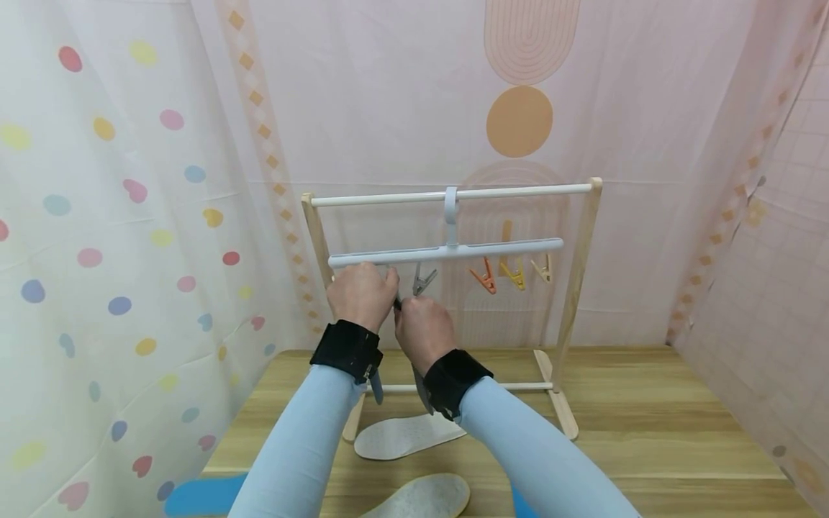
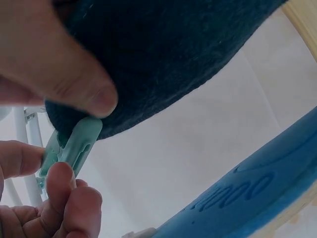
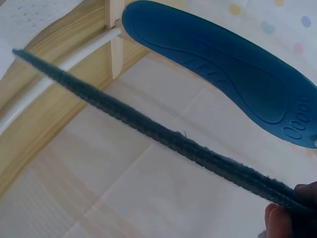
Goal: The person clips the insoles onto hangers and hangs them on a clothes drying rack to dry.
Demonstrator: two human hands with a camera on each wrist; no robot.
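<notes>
Just below the left half of a pale hanger [image 1: 447, 252], my left hand [image 1: 364, 293] pinches a green clip [image 2: 86, 141], seen in the left wrist view. My right hand [image 1: 424, 332], slightly lower and to the right, grips a dark teal, felt-like insole [image 2: 163, 54] with the thumb on its face. The insole's end lies at the clip's mouth; whether the clip bites it is hidden. Seen edge-on in the right wrist view, the insole [image 3: 163, 139] extends from the right fingers. A blue insole [image 3: 218, 64] hangs beside it.
The hanger hooks over a rack's white rail [image 1: 382, 199]. Grey [image 1: 424, 280], orange [image 1: 484, 277], yellow [image 1: 514, 275] and beige clips [image 1: 542, 270] hang from it. Two light grey insoles [image 1: 404, 437] and a blue insole [image 1: 204, 496] lie on the wooden table [image 1: 648, 424].
</notes>
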